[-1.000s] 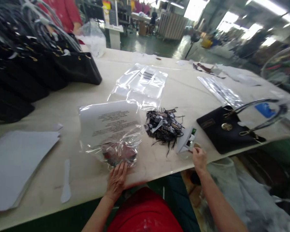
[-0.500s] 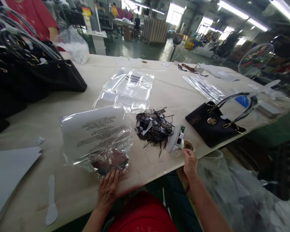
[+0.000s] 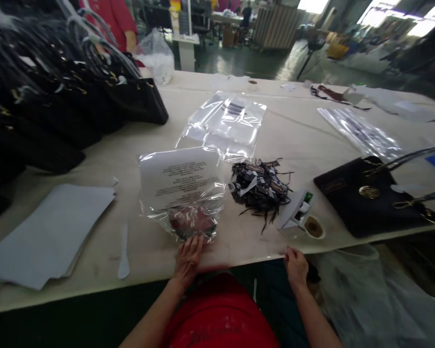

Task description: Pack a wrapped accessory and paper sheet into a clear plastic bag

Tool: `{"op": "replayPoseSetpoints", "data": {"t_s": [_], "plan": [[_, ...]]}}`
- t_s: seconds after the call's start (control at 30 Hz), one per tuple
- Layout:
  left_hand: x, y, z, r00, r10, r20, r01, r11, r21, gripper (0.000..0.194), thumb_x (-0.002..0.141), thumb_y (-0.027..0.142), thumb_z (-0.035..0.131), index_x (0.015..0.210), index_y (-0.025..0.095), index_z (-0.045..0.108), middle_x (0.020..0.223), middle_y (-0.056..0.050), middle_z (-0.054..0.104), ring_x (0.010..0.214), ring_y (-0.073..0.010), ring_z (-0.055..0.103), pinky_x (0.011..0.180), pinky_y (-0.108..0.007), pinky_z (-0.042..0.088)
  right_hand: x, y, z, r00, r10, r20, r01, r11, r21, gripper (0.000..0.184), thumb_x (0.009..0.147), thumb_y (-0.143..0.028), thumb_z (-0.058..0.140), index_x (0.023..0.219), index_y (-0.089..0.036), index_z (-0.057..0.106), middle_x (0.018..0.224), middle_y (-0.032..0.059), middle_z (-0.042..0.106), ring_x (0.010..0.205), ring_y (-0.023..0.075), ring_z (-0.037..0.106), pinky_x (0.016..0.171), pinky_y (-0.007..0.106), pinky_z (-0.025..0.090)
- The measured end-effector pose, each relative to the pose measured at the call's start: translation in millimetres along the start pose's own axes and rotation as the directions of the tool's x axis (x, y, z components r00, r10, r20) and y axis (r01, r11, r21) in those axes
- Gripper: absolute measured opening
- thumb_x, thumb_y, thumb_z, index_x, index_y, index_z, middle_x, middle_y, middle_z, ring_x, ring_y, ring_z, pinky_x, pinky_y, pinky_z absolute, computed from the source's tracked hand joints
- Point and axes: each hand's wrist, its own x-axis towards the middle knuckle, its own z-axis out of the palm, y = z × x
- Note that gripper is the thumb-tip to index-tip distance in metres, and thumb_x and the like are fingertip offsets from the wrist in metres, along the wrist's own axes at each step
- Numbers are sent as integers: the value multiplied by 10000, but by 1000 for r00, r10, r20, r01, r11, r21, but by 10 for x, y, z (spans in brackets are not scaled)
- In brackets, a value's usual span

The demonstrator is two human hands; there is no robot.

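My left hand (image 3: 189,255) lies flat with fingers stretched out on the near end of a clear plastic bag (image 3: 183,191) that holds a printed sheet and something dark red. My right hand (image 3: 296,263) rests at the table's front edge, fingers curled over the edge, with nothing visible in it. Just beyond it stand a white tape dispenser (image 3: 293,211) and a small round cup (image 3: 313,226). A heap of black tags (image 3: 259,186) lies between the bag and the dispenser.
A black handbag (image 3: 369,198) lies at the right. Many black handbags (image 3: 58,96) are stacked at the left. White sheets (image 3: 50,237) and a white plastic strip (image 3: 123,251) lie front left. More clear bags (image 3: 228,121) lie further back. A person in red (image 3: 112,19) stands behind.
My right hand has drawn back from the tape dispenser to the table's front edge. My left hand stays on the bag. The camera has swung left.
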Motion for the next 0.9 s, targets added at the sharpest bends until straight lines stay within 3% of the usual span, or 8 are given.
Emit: {"op": "replayPoseSetpoints", "data": {"t_s": [0.1, 0.17, 0.33, 0.43, 0.5, 0.57, 0.73, 0.9], "plan": [[-33, 50, 27, 998, -47, 52, 46, 999, 18, 515, 856, 81, 372, 1350, 196, 460, 1287, -85, 551, 1175, -221, 445, 938, -355, 377, -194, -99, -7, 973, -109, 203, 141, 979, -148, 383, 564, -598, 571, 629, -221, 554, 565, 40, 562, 561, 209, 499, 594, 337, 373], [-48, 92, 41, 993, -87, 74, 86, 996, 18, 525, 859, 83, 372, 1366, 200, 434, 1302, -82, 534, 1196, -218, 429, 952, -360, 379, -400, -267, 127, 875, -252, 413, 362, 907, -215, 300, 643, -529, 552, 620, -231, 542, 601, 41, 567, 572, 205, 499, 604, 324, 358], [-75, 200, 61, 982, -160, 96, 162, 987, -13, 544, 872, 108, 386, 1409, 192, 354, 1346, -97, 479, 1258, -230, 371, 1004, -395, 354, -1122, -1020, 709, 289, -476, 830, 911, 403, -87, 247, 901, -283, 355, 715, -212, 501, 696, 47, 576, 663, 174, 538, 637, 261, 364], [-92, 246, 110, 979, -183, 84, 187, 982, -32, 498, 902, 205, 399, 1399, 191, 369, 1348, -104, 471, 1262, -239, 361, 1016, -409, 345, -1463, -1507, 973, -18, -458, 889, 934, 310, 179, 236, 924, -218, 349, 757, -201, 515, 732, 32, 572, 686, 148, 526, 661, 232, 373], [-102, 269, 156, 978, -195, 68, 198, 979, -41, 459, 916, 269, 403, 1367, 187, 416, 1345, -101, 473, 1254, -243, 366, 1016, -411, 346, -1537, -1725, 1113, -165, -424, 891, 881, 342, 326, 229, 926, -239, 379, 753, -193, 522, 751, 20, 573, 682, 132, 509, 656, 217, 377], [-110, 287, 192, 978, -202, 55, 204, 978, -47, 413, 919, 269, 411, 1322, 195, 470, 1348, -85, 475, 1254, -237, 366, 1019, -407, 346, -1478, -1819, 1273, -183, -357, 916, 862, 390, 324, 217, 916, -258, 413, 755, -185, 538, 749, 2, 576, 668, 115, 499, 643, 201, 380], [-119, 305, 197, 973, -220, 62, 224, 973, -54, 405, 919, 216, 412, 1320, 202, 466, 1345, -82, 484, 1246, -234, 378, 1015, -422, 348, -1100, -1675, 1732, 42, -217, 975, 940, 340, 35, 176, 871, -215, 466, 731, -175, 566, 693, -12, 586, 643, 112, 510, 617, 201, 356], [-113, 308, 165, 969, -229, 96, 235, 970, -60, 444, 926, 211, 384, 1369, 191, 404, 1347, -103, 482, 1255, -235, 374, 1011, -433, 350, -1006, -1559, 1914, 178, -177, 968, 957, 260, -128, 173, 876, -225, 500, 761, -182, 622, 765, 37, 655, 717, 153, 581, 638, 233, 349]]}}
